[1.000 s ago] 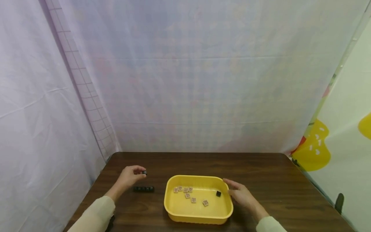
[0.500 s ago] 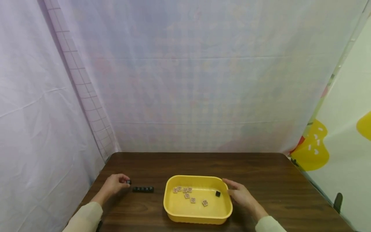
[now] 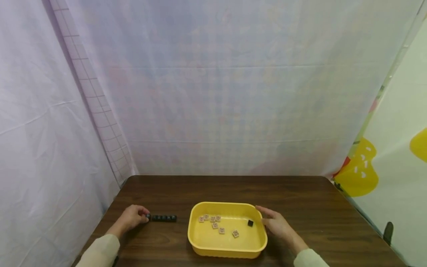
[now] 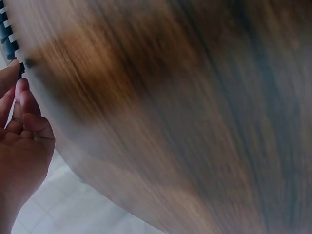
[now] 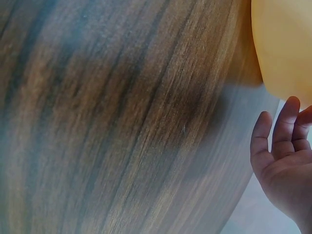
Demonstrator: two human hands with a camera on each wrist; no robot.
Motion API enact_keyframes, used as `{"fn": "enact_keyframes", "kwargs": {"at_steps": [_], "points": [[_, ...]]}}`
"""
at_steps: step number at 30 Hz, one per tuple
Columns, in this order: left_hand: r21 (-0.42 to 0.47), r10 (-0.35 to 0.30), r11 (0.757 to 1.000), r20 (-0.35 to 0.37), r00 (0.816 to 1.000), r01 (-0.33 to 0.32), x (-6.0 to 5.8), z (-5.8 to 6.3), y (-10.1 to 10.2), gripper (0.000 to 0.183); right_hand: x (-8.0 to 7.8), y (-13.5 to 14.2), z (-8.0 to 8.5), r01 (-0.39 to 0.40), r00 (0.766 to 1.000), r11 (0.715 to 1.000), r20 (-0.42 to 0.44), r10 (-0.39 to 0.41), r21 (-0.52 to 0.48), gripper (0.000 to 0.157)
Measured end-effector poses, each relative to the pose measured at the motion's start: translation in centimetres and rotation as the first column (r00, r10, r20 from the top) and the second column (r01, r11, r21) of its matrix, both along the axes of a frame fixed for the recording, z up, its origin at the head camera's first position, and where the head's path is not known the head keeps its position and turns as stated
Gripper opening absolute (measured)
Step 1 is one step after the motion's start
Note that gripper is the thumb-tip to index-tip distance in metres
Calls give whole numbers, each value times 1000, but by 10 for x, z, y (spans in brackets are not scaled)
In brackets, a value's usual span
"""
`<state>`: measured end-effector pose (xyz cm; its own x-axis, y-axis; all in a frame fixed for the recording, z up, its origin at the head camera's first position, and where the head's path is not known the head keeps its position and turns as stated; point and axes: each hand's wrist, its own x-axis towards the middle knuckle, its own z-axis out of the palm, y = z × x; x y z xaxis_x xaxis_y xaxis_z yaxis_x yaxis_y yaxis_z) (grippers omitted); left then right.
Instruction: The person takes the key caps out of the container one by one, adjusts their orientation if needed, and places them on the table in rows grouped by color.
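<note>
My left hand (image 3: 132,216) pinches a small black cube (image 3: 148,216) between thumb and fingertips, right at the left end of a row of black cubes (image 3: 164,218) on the table. In the left wrist view the pinched cube (image 4: 22,68) shows as a dark sliver beside the thumb, in line with the row (image 4: 7,36). On the other side, my right hand (image 3: 277,223) rests against the right wall of a yellow tray (image 3: 230,251), fingers loosely extended. Inside the tray lie several tan cubes with dark marks (image 3: 221,230) and a single black cube (image 3: 250,223).
The dark wood table (image 3: 300,193) bears everything. A pale curtain (image 3: 220,111) hangs along its far edge, with a white sheet (image 3: 50,148) to the left and a yellow-patterned sheet (image 3: 393,178) to the right.
My left hand has moved leftward, then down to the row's left end, carrying the black cube. The right hand stays at the tray.
</note>
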<state>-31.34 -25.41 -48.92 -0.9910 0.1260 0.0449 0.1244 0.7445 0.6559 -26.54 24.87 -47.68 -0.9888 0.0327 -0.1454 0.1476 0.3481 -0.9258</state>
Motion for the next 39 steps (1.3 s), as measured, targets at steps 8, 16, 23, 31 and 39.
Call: {"fn": "enact_keyframes", "kwargs": {"at_steps": [8,16,23,31,39], "points": [[20,-21,1000,14,1000,20,-1,-4,3,19,1,1,-1,-4,1000,1000,1,4,-8,52],[53,-11,999,44,999,9,-1,-4,4,25,1,1,-2,-30,1000,998,-7,30,-54,53],[70,0,998,29,1000,-2,1,-1,3,36,2,0,-1,-38,999,997,-16,37,-62,52],[72,21,997,-46,999,-18,-5,17,21,34,2,1,0,-24,1000,1000,-11,24,-8,53],[201,-47,977,-102,994,66,-11,45,91,26,1,1,-1,-18,1000,1000,-18,18,3,53]]}}
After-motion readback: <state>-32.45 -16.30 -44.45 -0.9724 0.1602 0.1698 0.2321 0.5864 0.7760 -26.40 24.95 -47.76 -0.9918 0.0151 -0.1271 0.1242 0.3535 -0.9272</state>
